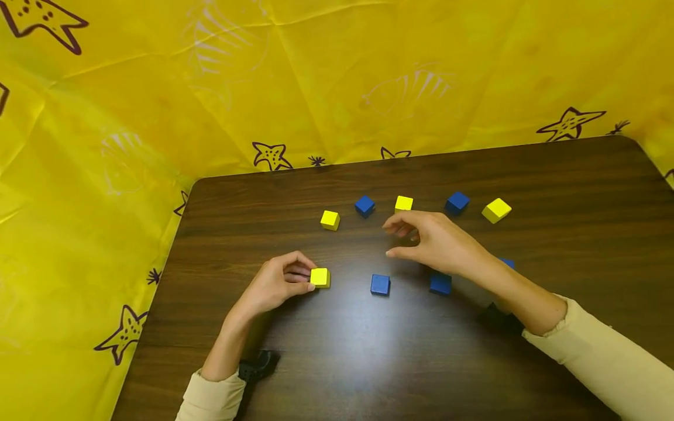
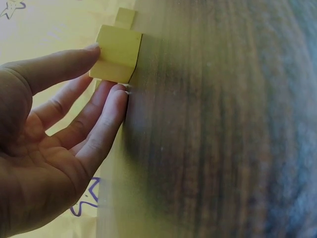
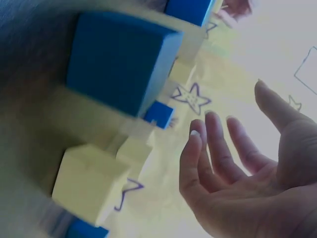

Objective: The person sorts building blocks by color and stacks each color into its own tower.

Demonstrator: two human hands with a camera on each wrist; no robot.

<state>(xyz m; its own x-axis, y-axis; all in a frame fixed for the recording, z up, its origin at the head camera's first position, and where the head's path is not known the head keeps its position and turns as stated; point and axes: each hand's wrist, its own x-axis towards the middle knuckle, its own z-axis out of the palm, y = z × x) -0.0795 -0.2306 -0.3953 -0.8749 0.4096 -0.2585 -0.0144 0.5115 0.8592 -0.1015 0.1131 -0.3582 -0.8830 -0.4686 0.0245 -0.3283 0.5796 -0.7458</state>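
In the head view my left hand (image 1: 276, 282) pinches a yellow cube (image 1: 320, 279) at the left of the near row. Thumb and fingertips meet opposite sides of this cube (image 2: 117, 52) in the left wrist view. My right hand (image 1: 439, 241) hovers over the table, holding nothing, thumb apart from its loosely bent fingers. Near it are a yellow cube (image 1: 403, 203), partly covered by the hand, and two blue cubes (image 1: 380, 285), (image 1: 440, 285). A large-looking blue cube (image 3: 116, 62) and a yellow cube (image 3: 89, 181) lie beside the right hand (image 3: 242, 173) in its wrist view.
Along the far side lie a yellow cube (image 1: 330, 220), a blue cube (image 1: 365, 206), another blue cube (image 1: 457, 203) and a yellow cube (image 1: 497, 210). The right forearm partly hides one blue cube (image 1: 507, 262). A yellow patterned cloth (image 1: 326, 76) surrounds the dark wooden table (image 1: 337, 362).
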